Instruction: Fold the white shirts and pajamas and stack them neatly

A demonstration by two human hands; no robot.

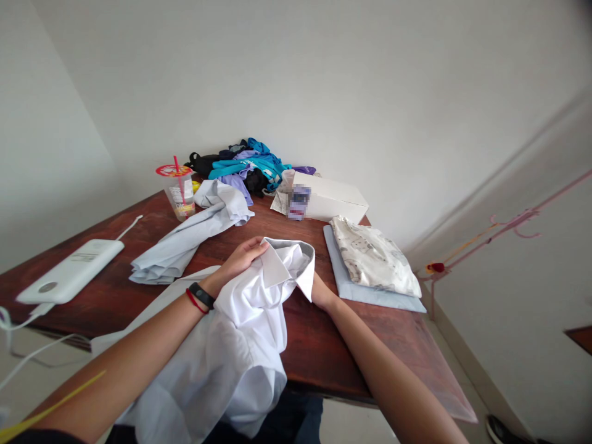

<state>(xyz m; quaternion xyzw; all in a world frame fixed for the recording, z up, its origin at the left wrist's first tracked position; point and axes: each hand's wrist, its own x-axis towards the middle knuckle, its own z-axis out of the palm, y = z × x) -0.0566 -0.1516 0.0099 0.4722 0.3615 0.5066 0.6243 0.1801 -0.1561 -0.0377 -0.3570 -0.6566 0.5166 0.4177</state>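
A white collared shirt (252, 314) hangs from my hands over the front edge of the table, its collar raised and facing me. My left hand (245, 256) is closed on the left side of the collar, thumb on top. On the other side, my right hand (321, 290) is at the collar's right end, its fingers hidden behind the cloth. The shirt's body and a sleeve spread down to the left, beneath my left forearm. Just beyond my left hand lies a crumpled pale grey-blue garment (185, 237).
A white power bank (71, 271) with cables sits at the left. Behind stand a plastic cup (180, 194) with a red straw, a heap of clothes (252, 166) and a white box (330, 194). Folded clothes (374, 259) lie right, near a pink rack (502, 231).
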